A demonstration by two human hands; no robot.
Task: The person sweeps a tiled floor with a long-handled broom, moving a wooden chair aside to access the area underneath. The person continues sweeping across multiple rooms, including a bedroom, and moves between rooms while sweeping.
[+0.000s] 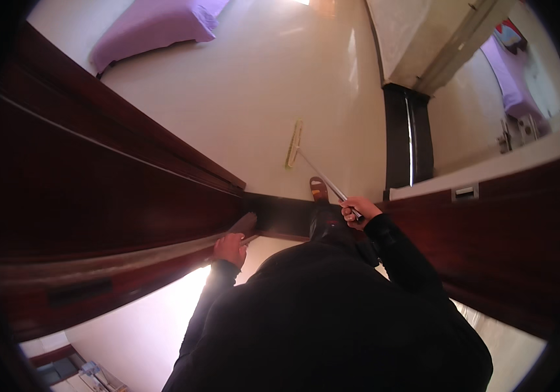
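My right hand is closed around the upper end of a metal pole, which slants away to a long narrow floor brush or broom head. That head lies at floor level ahead of me, pale yellow with a greenish edge. Near the pole, my foot shows in a brown slipper on the pale floor. At the left, my left hand has its fingers curled at the edge of a dark red wooden door or frame; whether it grips that edge is hard to tell.
A dark threshold strip crosses the doorway. On the right stand a dark red door with a latch plate, and a wall end. A bed with a purple cover is at the upper left; another purple-covered piece shows upper right.
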